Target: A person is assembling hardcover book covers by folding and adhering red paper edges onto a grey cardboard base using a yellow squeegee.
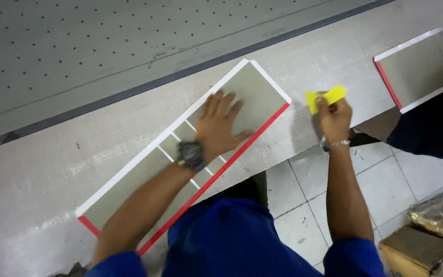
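On bench (42, 169), our left hand (220, 125) flat, released, pressing panel (255, 92); right hand (335, 117) gripping yellow scraper (326, 96), not yet on panel.

panel (252, 97) on bench (37, 179), scraper (325, 97) right

Grey-green panel (255, 97) edged white and red; yellow scraper (326, 97).

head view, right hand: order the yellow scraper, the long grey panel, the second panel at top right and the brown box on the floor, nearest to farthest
1. yellow scraper: held in the right hand, at its fingertips.
2. long grey panel: just to the left, under the left hand.
3. second panel: up and to the right, at the table edge.
4. brown box: on the floor, lower right.
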